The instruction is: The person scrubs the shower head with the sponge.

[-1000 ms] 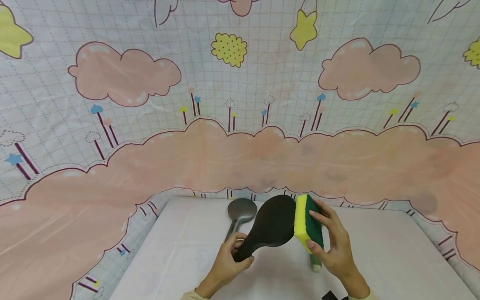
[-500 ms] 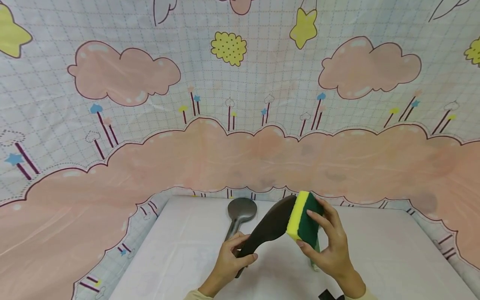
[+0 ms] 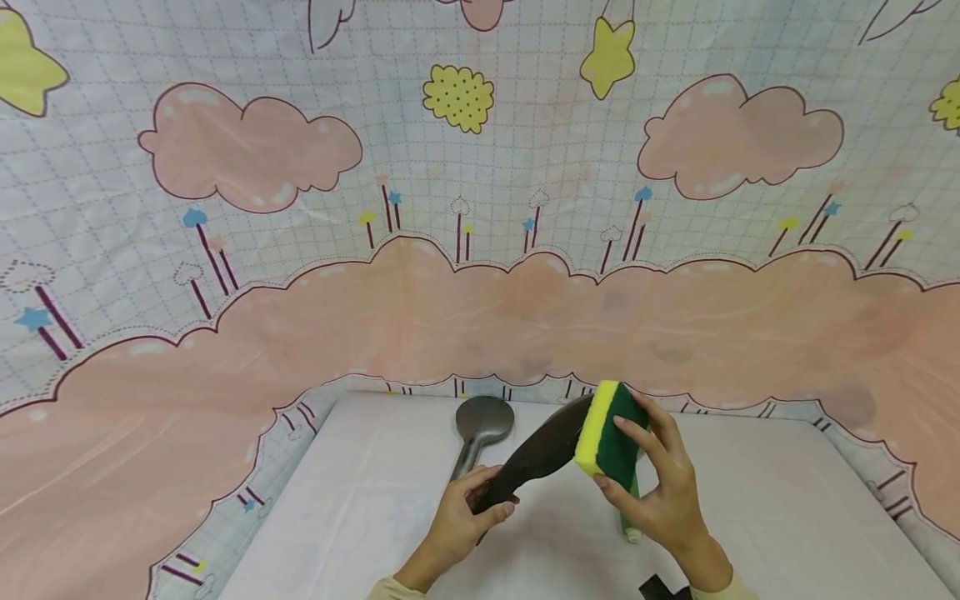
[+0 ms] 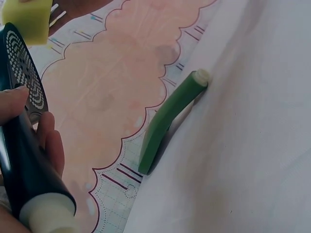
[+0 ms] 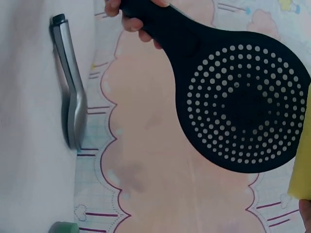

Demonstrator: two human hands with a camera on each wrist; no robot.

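My left hand (image 3: 459,518) grips a black shower head (image 3: 542,446) by its handle and holds it above the table, its back turned towards the head view. The round face with rings of pale nozzles shows in the right wrist view. In my right hand (image 3: 667,492) is a yellow sponge (image 3: 613,435) with a dark green scouring side, pinched between thumb and fingers. Its yellow side lies at the far rim of the black shower head; in the head view it covers part of that rim. The right hand is mostly outside the right wrist view.
A grey shower head (image 3: 484,421) lies on the white table (image 3: 360,500) behind my left hand. Below the sponge lies a green shower head (image 4: 167,124), partly hidden in the head view. A patterned cloth (image 3: 480,325) rises behind the table.
The black shower head has turned so that its back looks narrower in the head view. The sponge has shifted slightly left and tilted with it. During the last half second both hands barely moved.
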